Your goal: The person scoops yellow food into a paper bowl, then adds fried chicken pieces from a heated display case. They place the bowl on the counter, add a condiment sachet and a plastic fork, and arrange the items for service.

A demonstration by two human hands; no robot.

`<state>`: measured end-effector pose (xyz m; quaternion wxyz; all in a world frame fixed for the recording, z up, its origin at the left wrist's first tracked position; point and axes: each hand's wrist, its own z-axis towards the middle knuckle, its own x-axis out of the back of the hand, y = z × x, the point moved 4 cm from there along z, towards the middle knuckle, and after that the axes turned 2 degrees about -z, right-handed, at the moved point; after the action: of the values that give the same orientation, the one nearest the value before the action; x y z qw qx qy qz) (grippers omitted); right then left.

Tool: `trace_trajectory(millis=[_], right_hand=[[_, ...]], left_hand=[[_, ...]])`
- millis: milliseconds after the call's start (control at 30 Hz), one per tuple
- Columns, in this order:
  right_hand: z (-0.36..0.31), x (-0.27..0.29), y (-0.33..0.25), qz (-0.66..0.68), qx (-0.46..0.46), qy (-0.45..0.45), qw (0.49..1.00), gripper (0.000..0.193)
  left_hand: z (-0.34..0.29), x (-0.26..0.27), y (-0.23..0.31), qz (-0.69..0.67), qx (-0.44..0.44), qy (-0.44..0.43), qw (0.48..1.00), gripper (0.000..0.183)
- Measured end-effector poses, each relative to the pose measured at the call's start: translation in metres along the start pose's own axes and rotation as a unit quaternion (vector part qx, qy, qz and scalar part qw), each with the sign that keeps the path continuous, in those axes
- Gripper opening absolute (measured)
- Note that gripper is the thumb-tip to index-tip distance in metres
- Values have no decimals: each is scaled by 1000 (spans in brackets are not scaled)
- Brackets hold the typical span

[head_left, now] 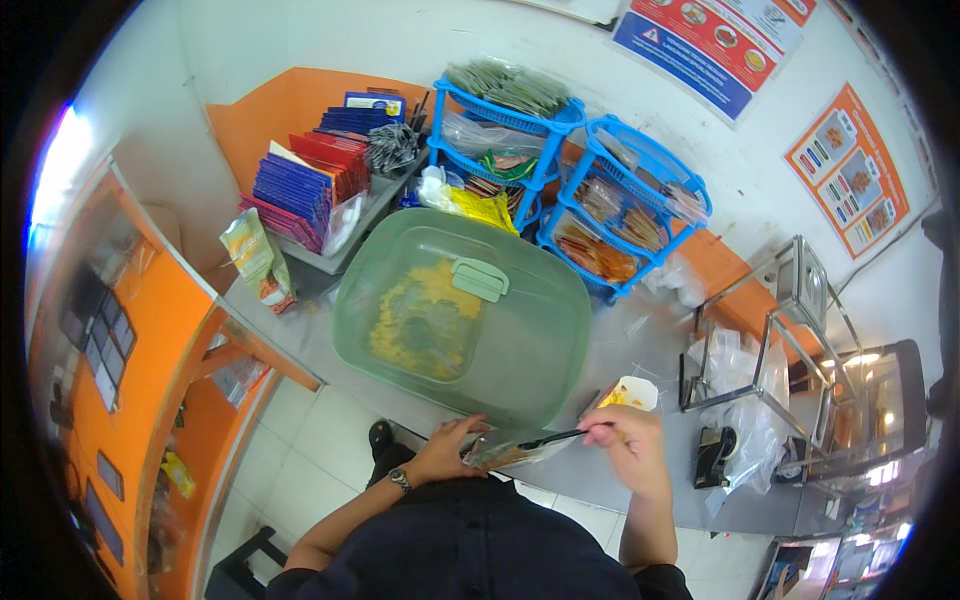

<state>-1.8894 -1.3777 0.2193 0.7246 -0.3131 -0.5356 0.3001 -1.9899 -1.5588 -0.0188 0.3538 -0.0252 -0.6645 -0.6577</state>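
Observation:
My left hand [447,452] holds a clear plastic bag [503,452] by its left side, just in front of the container and close to my body. The fingers of my right hand [632,446] are closed on the end of a thin black utensil [556,437]. Its other end reaches left into or over the bag; its tip cannot be made out. Behind my right hand stands a small white paper box [632,393] with yellow food inside. A large green container [545,375] with a see-through, handled lid covers much of the counter, yellow pieces showing inside.
Blue tiered racks [590,215] with packets stand at the back. Folded red and blue cartons [300,185] fill a grey tray at back left, near a foil pouch [258,262]. To the right are a metal frame [765,335], plastic bags [752,440] and a black tape dispenser [714,455].

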Motion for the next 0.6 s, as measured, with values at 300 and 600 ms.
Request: trace_trajectory(millis=[300, 600], right_hand=[[-42, 31, 25, 250, -59, 208, 944, 23], [-48, 16, 74, 573, 18, 325, 752, 17]], left_hand=[[12, -3, 0, -41, 14, -41, 998, 79], [13, 3, 0, -118, 72, -26, 990, 69]])
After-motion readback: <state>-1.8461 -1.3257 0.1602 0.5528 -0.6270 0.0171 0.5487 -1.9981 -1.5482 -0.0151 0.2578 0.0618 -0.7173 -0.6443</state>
